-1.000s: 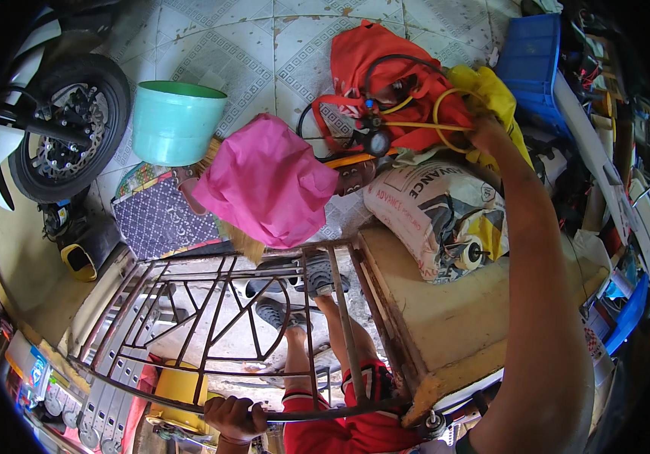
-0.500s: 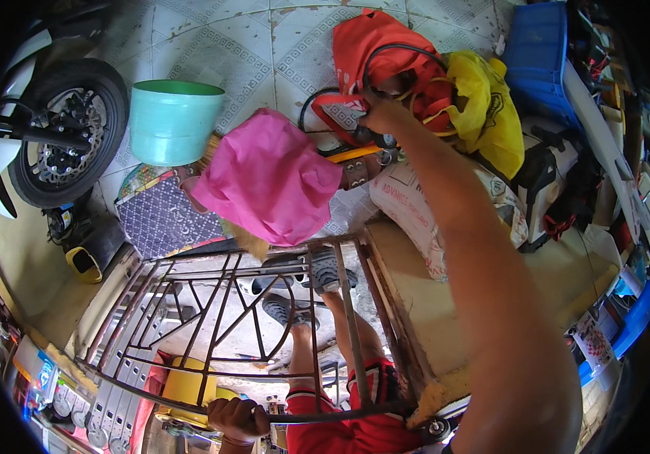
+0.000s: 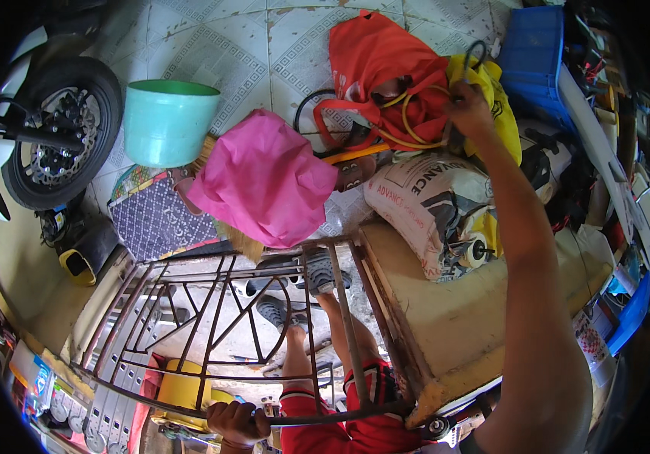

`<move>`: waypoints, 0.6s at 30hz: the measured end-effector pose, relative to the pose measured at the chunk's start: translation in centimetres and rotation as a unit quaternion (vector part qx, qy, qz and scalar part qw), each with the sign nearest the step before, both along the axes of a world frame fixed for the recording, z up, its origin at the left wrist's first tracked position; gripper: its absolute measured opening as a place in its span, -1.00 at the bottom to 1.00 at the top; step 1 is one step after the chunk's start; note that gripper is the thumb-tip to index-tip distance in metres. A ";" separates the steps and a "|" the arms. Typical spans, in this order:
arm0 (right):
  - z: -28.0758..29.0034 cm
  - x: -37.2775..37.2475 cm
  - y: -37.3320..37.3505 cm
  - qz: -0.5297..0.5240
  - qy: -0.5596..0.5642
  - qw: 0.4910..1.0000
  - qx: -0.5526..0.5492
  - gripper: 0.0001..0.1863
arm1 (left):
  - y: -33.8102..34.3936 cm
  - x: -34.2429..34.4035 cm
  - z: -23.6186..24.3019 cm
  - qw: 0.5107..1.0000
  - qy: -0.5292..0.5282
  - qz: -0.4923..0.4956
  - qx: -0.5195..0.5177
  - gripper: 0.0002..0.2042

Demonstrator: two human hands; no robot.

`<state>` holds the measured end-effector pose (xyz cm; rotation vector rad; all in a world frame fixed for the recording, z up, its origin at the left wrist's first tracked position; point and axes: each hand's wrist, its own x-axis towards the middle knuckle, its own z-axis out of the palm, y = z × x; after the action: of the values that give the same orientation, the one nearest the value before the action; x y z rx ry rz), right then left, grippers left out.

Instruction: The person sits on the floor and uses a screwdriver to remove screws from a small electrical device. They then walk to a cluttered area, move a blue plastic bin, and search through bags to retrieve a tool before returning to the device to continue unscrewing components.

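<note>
Right hand (image 3: 467, 107): has shifted since half a second ago from the red bag's opening across to the yellow bag (image 3: 500, 98), beside and to the right of the red bag (image 3: 376, 60). The fingers are closed on a dark loop of cable or handle (image 3: 476, 54) that rises just above the yellow bag; whether the loop belongs to the bag cannot be told. By judgement, the reach has ended and a grasp is now in hand.

Left hand (image 3: 235, 418): unchanged, fingers wrapped round the near bar of the rusty metal frame (image 3: 226, 318), well below the red bag.

Yellow hose or cord (image 3: 408, 129): loops out of the red bag's mouth, just left of the right hand.

Around the red bag:
- printed sack (image 3: 431, 208), just below it, lying on a worn bench top (image 3: 453, 310);
- pink cloth bundle (image 3: 264, 178), lower left;
- turquoise bucket (image 3: 167, 121), left;
- motorcycle wheel (image 3: 60, 144), far left;
- blue crate (image 3: 533, 57), right, beyond the yellow bag.

Obstruction: the sack and the tangled cord crowd the space under the outstretched arm.
</note>
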<state>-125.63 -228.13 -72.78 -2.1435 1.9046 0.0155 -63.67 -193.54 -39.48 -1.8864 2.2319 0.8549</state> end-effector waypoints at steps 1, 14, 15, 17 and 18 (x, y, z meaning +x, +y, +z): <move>0.8 -1.3 0.0 -0.011 0.109 0.994 0.019 -0.45 | -0.2 -0.2 0.0 1.000 0.000 0.001 -0.005 -0.77; -8.8 15.9 -2.3 -0.225 -0.137 0.932 0.250 -0.55 | -0.4 -0.4 -0.1 1.000 -0.001 0.003 -0.006 -0.80; -9.9 18.3 -3.0 -0.216 -0.214 0.922 0.240 -0.47 | -0.4 -0.4 -0.1 1.000 -0.004 0.002 -0.005 -0.80; -10.3 23.3 -4.9 -0.154 -0.252 0.946 0.132 -0.25 | -0.3 -0.2 0.0 1.000 -0.005 -0.001 0.003 -0.80; -9.6 25.9 -6.1 -0.140 -0.306 0.940 0.056 -0.11 | -0.2 -0.2 0.0 1.000 -0.001 0.003 0.003 -0.79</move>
<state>-99.75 -234.26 -82.40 -1.5322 1.7424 -0.5232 -63.84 -193.71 -39.51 -1.8918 2.2221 0.8599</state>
